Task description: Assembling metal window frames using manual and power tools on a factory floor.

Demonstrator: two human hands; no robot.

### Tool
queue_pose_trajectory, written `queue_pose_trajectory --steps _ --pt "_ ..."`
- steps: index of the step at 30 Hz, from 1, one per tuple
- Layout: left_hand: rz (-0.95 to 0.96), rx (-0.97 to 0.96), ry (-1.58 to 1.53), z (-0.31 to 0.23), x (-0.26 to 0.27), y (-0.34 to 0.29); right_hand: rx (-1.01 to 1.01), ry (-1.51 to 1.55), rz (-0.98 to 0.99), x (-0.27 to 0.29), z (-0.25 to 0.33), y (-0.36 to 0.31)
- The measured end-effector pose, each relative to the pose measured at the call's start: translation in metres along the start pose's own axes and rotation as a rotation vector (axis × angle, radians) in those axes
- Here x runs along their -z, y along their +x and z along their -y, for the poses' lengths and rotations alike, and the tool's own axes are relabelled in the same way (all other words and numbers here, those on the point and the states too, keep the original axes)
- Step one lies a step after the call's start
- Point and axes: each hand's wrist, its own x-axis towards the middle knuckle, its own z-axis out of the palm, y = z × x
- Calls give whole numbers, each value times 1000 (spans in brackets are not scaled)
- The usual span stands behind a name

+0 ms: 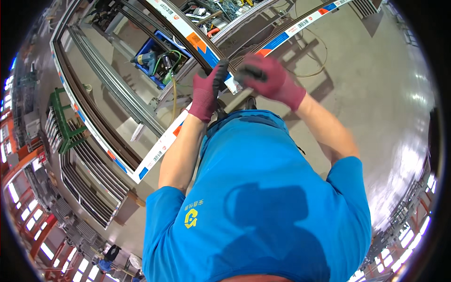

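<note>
My left hand (pixel 208 90), in a maroon glove with black palm coating, grips a window frame (pixel 155 152) where a crossbar meets its near side. The frame's bars wear white protective film with blue and orange patches. My right hand (pixel 270 79), gloved the same way, is raised just right of that joint, fingers curled and somewhat smeared by motion. What its fingers hold, if anything, is hidden. Between the hands, a small whitish, shiny piece (pixel 233 86) shows at the joint; I cannot make out what it is.
Beyond the crossbar, a blue bin (pixel 147 46) holds a power drill (pixel 144 59) and a green cord. A tray of loose hardware (pixel 218 11) is at the far side. Long metal profiles (pixel 110 77) lie left, near a green rack (pixel 70 120). A thin hose (pixel 324 49) loops across the floor.
</note>
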Motion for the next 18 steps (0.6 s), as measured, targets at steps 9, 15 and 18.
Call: queue_pose_trajectory --steps 9,15,18 --pt "43 -53 108 -7 0 15 12 -63 -176 -38 13 -15" --pt "49 -110 175 -19 3 37 -87 -95 -358 -37 -16 31" --pt "56 -30 237 -23 5 50 -671 616 -752 -4 -43 59"
